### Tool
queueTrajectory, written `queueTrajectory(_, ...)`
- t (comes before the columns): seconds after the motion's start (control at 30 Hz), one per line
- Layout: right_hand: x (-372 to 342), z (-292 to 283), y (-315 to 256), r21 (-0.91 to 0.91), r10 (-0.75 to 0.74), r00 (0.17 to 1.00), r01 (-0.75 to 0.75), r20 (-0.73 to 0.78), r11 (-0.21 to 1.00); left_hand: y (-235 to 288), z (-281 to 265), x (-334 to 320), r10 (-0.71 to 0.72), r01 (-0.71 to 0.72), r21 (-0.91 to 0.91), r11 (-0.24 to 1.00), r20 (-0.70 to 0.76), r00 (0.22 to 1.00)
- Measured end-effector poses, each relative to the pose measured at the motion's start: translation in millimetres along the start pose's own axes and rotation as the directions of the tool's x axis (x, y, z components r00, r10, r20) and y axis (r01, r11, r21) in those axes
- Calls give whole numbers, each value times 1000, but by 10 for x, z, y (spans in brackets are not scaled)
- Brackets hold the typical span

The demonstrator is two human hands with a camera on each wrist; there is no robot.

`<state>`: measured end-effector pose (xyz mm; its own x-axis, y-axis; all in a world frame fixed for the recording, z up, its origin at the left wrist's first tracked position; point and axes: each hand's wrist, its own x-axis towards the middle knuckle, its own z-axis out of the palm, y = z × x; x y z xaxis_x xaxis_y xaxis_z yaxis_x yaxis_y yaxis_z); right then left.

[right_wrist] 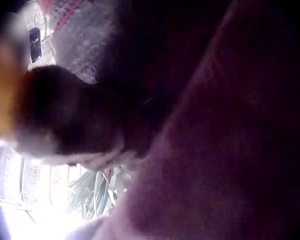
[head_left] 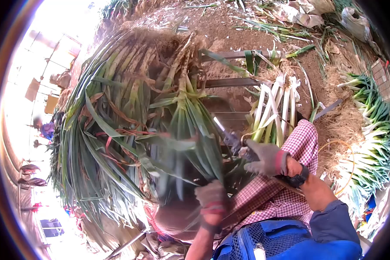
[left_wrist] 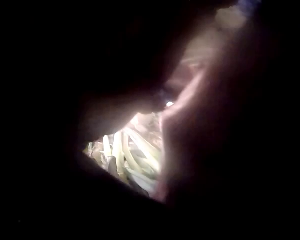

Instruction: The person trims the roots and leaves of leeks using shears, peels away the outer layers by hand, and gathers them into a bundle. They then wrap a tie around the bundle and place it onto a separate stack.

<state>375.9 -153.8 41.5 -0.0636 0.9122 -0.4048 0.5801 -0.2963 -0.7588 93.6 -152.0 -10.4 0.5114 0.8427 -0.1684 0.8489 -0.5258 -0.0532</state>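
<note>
In the head view, my gloved left hand, blurred, is low at the tips of long green leek leaves; I cannot tell whether its fingers close on them. These leeks lean against a big heap of untrimmed leeks, with roots at the top. My gloved right hand, over the checked trouser leg, grips a tool with a dark handle and a slim bright tip pointing up and left. Just above that hand, several cleaned leeks stand with white ends up. Both wrist views are mostly dark; pale leek stems show in the left.
Metal bars cross the space between the heap and the cleaned leeks. At the right lies a long row of leeks beside loose roots and a thin yellow hoop. Leaf scraps and crumpled sacks litter the soil behind.
</note>
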Motion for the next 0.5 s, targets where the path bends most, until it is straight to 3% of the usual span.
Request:
queueTrajectory(0.03,1,-13,1,9,-17,1000,17,-23,1000,37,26,4,-1,1,-3,1000,8,1000)
queueTrajectory(0.07,0,-105,-87,49,92,996,-92,-3,995,73,46,10,7,-4,-38,999,89,996)
queueTrajectory(0.1,2,-71,-63,52,98,995,-98,5,994,87,57,19,18,-6,-72,997,167,986)
queueTrajectory(0.17,14,-86,29,-25,13,998,-12,69,1000,112,-94,102,5,9,-76,997,185,983)
queueTrajectory(0.2,22,-56,24,-16,-48,998,48,43,999,80,-288,117,-1,39,-155,987,237,971)
queueTrajectory(0.27,114,-64,-11,5,-25,999,25,-25,1000,-90,-675,214,16,68,-268,961,299,954)
queueTrajectory(0.3,151,-75,-26,21,1,996,1,-88,1000,-231,-890,299,54,38,-333,942,263,963)
queueTrajectory(0.33,172,-88,-35,66,-12,999,15,-36,998,-246,-1183,412,-71,177,-444,878,245,967)
queueTrajectory(0.4,214,-51,-40,107,-78,997,80,-28,991,-487,-1182,782,-65,-20,-499,866,-152,986)
queueTrajectory(0.43,243,-19,-75,144,-138,990,140,-23,980,-585,-1186,1082,-98,-36,-480,876,-252,963)
queueTrajectory(0.47,276,-68,-195,165,-48,998,54,-39,985,-689,-1135,1413,-128,-52,-459,887,-351,927)
queueTrajectory(0.5,326,-80,-185,166,-51,998,58,-42,984,-800,-1027,1767,-146,20,-333,943,-359,922)
